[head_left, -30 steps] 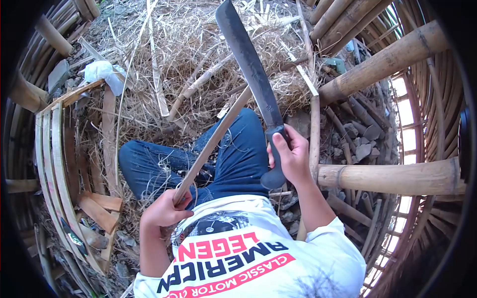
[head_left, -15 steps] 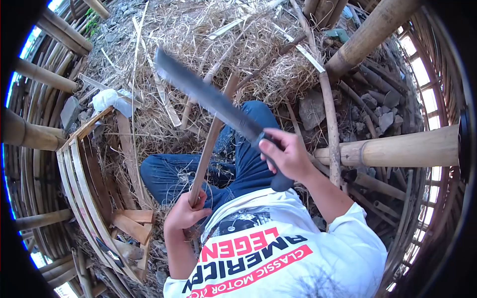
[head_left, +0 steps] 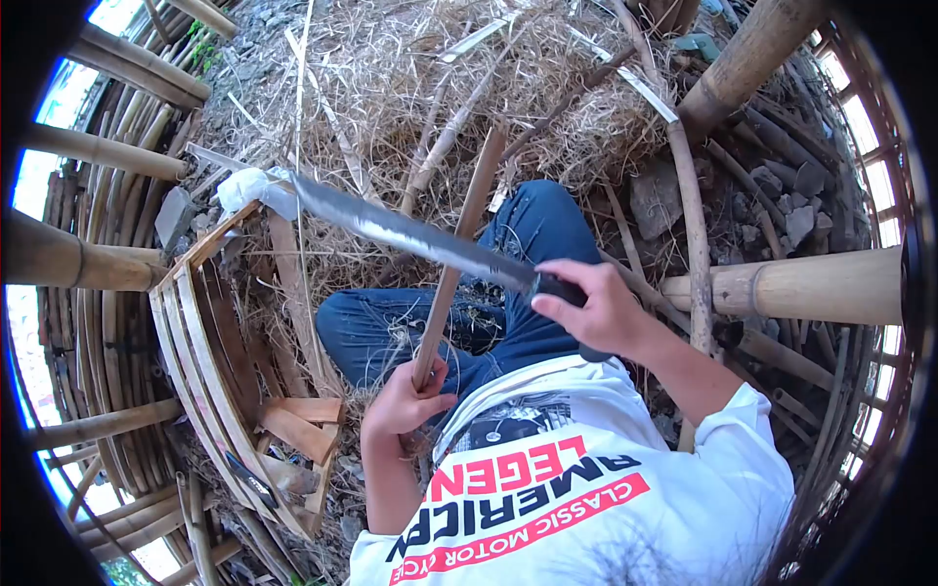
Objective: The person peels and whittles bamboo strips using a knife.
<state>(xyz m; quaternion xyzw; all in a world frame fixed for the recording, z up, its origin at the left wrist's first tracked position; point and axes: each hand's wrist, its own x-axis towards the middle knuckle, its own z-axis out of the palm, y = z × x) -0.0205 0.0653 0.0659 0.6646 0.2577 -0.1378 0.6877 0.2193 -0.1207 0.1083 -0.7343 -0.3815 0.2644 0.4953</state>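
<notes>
My right hand [head_left: 596, 308] is wrapped round the black handle of a machete [head_left: 410, 234], whose long dark blade points to the upper left. The blade crosses over a narrow wooden strip [head_left: 445, 298] at about its middle in this view. Near my lap, my left hand [head_left: 408, 402] grips the lower end of that strip, which slants up and away from me. Its far end reaches over the shavings beyond my knees. My legs in blue jeans [head_left: 376, 322] are folded underneath, with fine shavings lying on them.
A slatted wooden crate [head_left: 191, 371] with wood offcuts [head_left: 301, 428] stands at my left. Dry shavings [head_left: 547, 107] cover the ground ahead. Bamboo poles [head_left: 801, 283] jut in from both sides, and stones [head_left: 655, 200] lie at the right.
The machete has tilted flatter and its blade now crosses lower on the strip. The whole view has shifted, so the scene sits farther right. Both hands keep their hold.
</notes>
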